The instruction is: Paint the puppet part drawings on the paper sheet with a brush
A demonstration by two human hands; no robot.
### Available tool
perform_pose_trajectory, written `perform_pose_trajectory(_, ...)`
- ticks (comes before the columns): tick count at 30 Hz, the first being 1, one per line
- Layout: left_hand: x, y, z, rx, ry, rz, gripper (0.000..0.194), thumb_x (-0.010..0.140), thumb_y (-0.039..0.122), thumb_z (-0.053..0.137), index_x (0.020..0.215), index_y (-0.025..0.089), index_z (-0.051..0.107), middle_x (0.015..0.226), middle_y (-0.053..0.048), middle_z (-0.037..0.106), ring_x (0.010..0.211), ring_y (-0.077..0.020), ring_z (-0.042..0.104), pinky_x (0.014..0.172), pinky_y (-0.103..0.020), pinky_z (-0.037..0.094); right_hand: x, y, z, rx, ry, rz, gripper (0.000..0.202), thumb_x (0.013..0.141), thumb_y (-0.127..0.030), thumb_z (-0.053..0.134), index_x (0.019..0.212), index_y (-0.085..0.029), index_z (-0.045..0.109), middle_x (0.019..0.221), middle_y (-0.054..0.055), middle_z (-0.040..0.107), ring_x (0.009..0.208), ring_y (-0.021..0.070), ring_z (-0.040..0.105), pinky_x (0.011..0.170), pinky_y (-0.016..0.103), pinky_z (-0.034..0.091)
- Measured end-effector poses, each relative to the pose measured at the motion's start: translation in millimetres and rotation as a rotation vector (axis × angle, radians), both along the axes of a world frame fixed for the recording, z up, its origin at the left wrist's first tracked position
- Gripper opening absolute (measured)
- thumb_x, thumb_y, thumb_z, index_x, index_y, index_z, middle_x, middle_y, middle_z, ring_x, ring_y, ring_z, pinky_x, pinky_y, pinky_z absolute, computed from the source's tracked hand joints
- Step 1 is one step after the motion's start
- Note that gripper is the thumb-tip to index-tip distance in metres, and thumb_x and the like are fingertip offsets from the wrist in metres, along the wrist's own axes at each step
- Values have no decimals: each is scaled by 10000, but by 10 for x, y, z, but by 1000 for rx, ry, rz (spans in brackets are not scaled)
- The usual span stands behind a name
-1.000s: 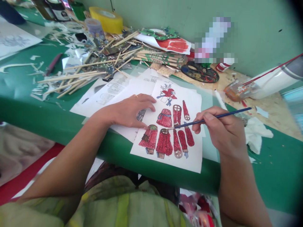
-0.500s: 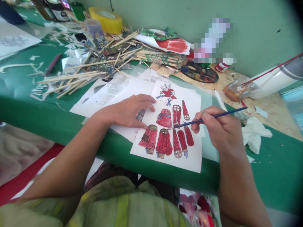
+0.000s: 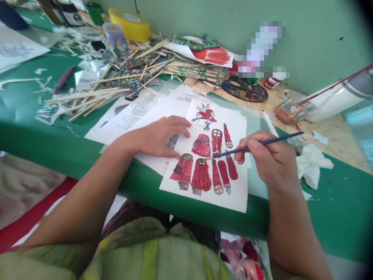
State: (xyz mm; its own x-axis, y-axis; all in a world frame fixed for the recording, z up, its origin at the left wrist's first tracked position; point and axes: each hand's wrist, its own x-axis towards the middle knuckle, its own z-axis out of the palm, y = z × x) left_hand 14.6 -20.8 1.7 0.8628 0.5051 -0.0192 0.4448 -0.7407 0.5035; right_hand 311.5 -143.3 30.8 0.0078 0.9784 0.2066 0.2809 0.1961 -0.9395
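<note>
Head view: green table (image 3: 344, 221), sheet (image 3: 227, 202) lying near its front edge over other papers.
Left hand (image 3: 163, 136): fingers apart, nothing held, at the sheet's left side; light, even pressure would best steady the paper.
Right hand (image 3: 268, 155): fingers and thumb closed on the brush (image 3: 287, 136); a loose, slanted hold suits fine control.
Red figure (image 3: 201, 177): brush tip at its top; short strokes, little paint, inside the outlines.
Blurred patch (image 3: 259, 46): pixelated, contents unreadable.
Grey drawing (image 3: 172, 140): partly hidden by the left hand.
Bristles: too small to tell load or contact.
</note>
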Motion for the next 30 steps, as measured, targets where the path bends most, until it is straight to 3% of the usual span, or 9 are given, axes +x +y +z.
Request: perform_pose_trajectory(30,3,3,-2,-4,-13,-1,556,820,573,740,1243,226,642,1578,-123,467,1470,-332,403,1221,-502,316,9,0,5,19,11,16,190,994,-274,587,854,-215,701,687,6,697,585,155,666,547,299,567)
